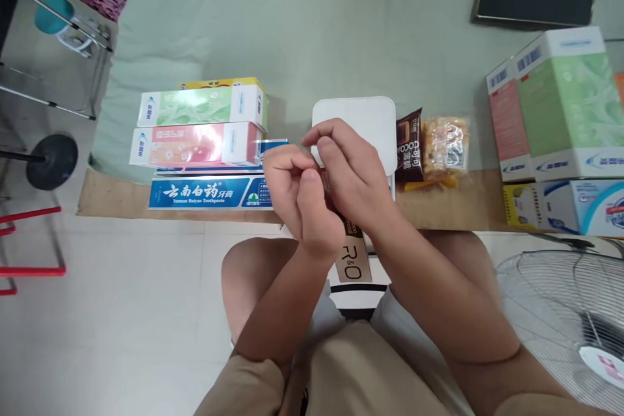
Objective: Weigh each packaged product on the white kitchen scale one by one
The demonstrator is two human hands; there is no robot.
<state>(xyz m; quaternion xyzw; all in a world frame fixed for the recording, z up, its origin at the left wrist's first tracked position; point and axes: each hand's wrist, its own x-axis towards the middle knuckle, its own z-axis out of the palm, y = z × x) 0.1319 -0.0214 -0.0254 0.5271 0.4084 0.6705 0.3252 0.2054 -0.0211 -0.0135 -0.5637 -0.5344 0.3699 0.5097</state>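
Observation:
My left hand (302, 195) is closed, its fingers curled in and the thumb pressed along them. Against it, my right hand (353, 172) curves over with bent fingers; what lies between the two hands is mostly hidden. A tan and dark brown box (355, 263) lettered "R&O" shows below my wrists, over my lap, its far part covered by the hands. Whether a hand grips it I cannot tell. Behind the fingers lies a white flat-topped object (358, 112) with rounded corners. Left of my left hand lies a blue toothpaste box (209, 192).
Green (195, 107) and pink (190, 144) cartons lie at the left. Right of the white object are a brown cocoa snack packet (409, 146) and a clear-wrapped snack (446, 143). Stacked cartons (565, 104) and a phone (533, 3) are farther right. A fan (565, 318) stands beside my right leg.

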